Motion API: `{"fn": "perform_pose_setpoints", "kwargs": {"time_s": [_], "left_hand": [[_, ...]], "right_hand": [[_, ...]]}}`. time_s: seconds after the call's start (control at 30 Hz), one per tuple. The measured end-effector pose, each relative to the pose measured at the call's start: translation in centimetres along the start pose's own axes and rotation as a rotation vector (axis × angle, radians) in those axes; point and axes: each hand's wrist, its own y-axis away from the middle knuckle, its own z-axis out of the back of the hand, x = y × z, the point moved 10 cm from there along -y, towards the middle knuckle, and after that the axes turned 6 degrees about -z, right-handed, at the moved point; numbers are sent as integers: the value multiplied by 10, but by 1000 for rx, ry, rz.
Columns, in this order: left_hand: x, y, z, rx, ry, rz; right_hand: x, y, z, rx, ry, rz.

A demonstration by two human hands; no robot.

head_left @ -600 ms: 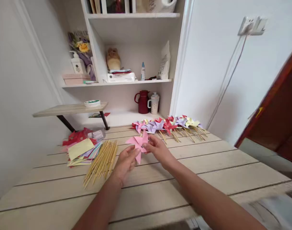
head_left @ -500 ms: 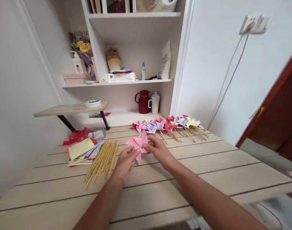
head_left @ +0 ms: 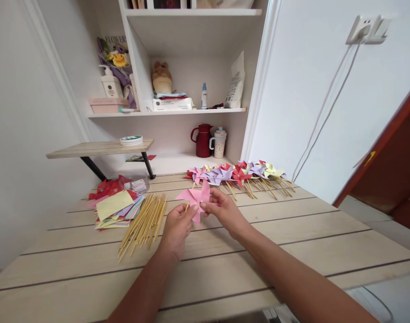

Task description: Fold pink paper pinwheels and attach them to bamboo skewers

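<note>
Lifted slightly since the earlier frame, pink paper pinwheel (head_left: 195,198) at frame centre pinched by left hand (head_left: 176,228) and right hand (head_left: 221,210), fingers closed; finished pinwheel row (head_left: 236,172) behind, wooden sticks (head_left: 144,224) and coloured paper squares (head_left: 114,207) left unused

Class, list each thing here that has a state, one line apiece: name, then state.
pink pinwheel: folded, held above the table
left hand: closed on a stick
right hand: pinching the pinwheel
finished pinwheels: lying in a row
bamboo sticks: loose pile
paper squares: flat, stacked
</note>
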Motion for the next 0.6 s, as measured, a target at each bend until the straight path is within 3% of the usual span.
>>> {"fn": "perform_pose_setpoints", "kwargs": {"time_s": [0.37,0.6], "left_hand": [[-10,4,2,-41,-47,-38],[-17,1,-5,38,-170,-151]], "right_hand": [[1,2,-2,23,-37,6],[3,2,-2,-10,-75,18]]}}
